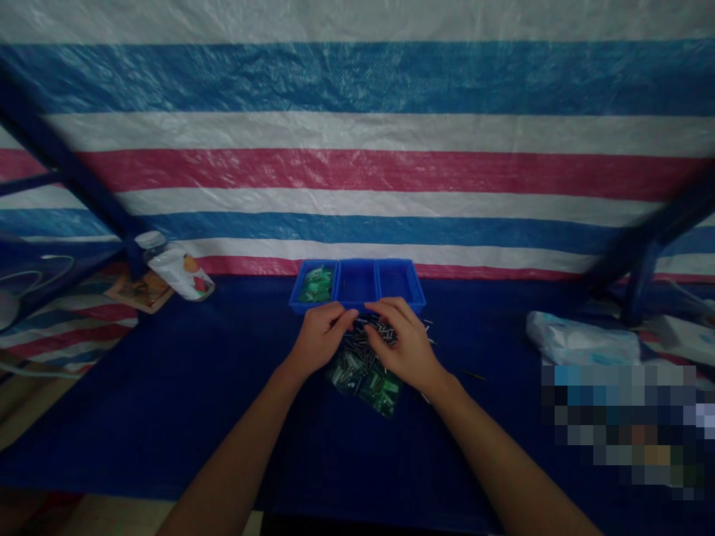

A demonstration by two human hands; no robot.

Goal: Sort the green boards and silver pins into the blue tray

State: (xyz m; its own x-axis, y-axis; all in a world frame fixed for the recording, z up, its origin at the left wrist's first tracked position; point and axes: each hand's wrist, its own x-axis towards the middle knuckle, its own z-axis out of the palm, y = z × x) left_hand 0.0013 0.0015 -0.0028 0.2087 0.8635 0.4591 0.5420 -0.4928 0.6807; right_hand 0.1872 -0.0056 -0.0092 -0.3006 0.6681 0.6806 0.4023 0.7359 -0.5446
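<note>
A pile of small dark and silvery metal pins or screws (366,350) lies on the blue table between my hands. My left hand (319,335) is at its left edge, thumb and fingers pressed together; whatever sits in the pinch is too small to make out. Over the pile's right side curves my right hand (407,342), its thumb and forefinger apart with nothing visible between them. Small clear bags with green pieces (383,391) lie at the near side of the pile. Just beyond the hands stands a blue three-compartment tray (420,294); green pieces (317,284) fill its left compartment.
A white bottle (179,272) leans at the back left beside a brown packet (139,290). A plastic-wrapped bundle (584,339) lies on the right, with a pixelated area in front. One thin pin (474,374) lies right of the pile. Striped sheeting (357,171) hangs behind.
</note>
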